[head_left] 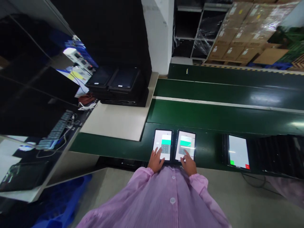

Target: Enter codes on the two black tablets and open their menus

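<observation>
Two tablets lie side by side on the green workbench, screens lit. On the left tablet (167,136) a panel with a green band and a grey keypad shows. My left hand (155,161) rests over its lower left part with fingers spread. The right tablet (193,142) shows a similar panel with a keypad. Over its lower part is my right hand (189,163), index finger stretched toward the keypad and the thumb apart from it. Neither hand holds anything. Whether the fingertips touch the glass I cannot tell.
Farther right stands another lit tablet (238,150) with green and red corner squares, beside a row of dark tablets (280,155). Stacked black trays with tablets (123,79) sit on a pale board (116,122) at the left. A keyboard (57,129) and cables lie beyond. Cartons (237,34) are piled behind.
</observation>
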